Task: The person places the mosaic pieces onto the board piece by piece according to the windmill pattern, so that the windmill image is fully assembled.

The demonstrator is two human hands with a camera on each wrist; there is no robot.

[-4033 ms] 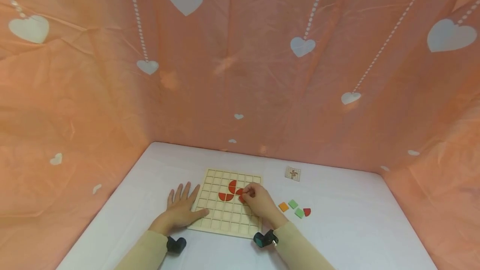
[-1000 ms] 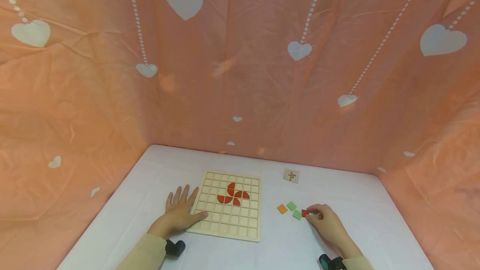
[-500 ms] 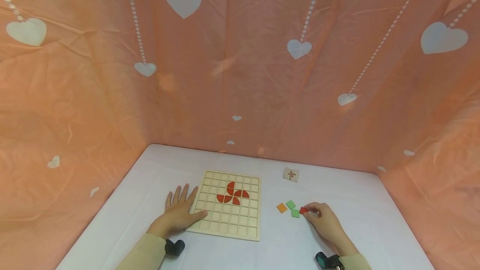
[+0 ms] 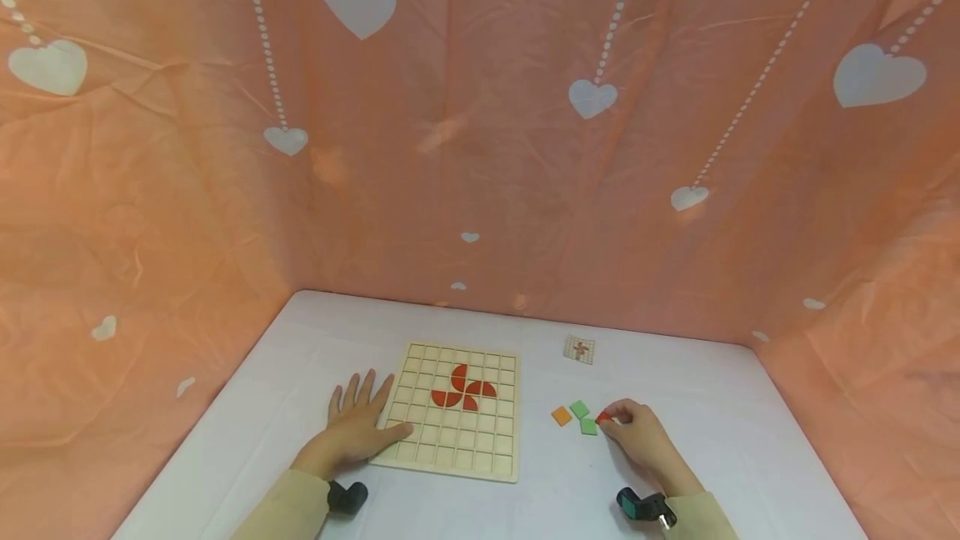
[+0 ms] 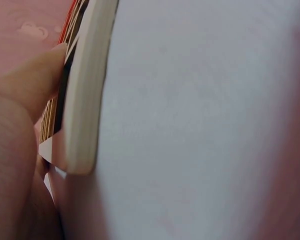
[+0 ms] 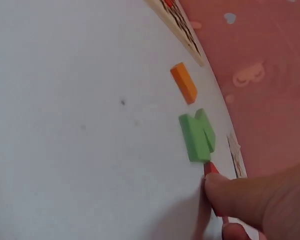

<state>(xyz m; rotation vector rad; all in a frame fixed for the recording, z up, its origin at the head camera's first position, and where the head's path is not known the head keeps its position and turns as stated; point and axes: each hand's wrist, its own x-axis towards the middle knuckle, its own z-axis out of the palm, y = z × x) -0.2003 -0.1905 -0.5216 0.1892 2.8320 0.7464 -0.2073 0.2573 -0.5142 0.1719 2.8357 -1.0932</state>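
From where I stand, the right hand (image 4: 636,433) is pinching a small red piece (image 4: 603,417) between thumb and fingers, down by the table, right of the wooden board (image 4: 476,443). Its tip sits so close to the nearer green tile (image 4: 588,427) that I can't tell whether they touch; a careless sweep leftward could shove that tile into the farther green one (image 4: 578,409). So thin a piece might also slip from a fingertip grip. The left hand (image 4: 351,432) lies spread, its thumb over the board's edge; leaning or sliding there could shift the board and jostle the red shapes (image 4: 459,372) set in it. Both green tiles and an orange tile (image 4: 561,416) lie between right hand and board, while a little pattern card (image 4: 580,349) rests beyond them, out of the way.
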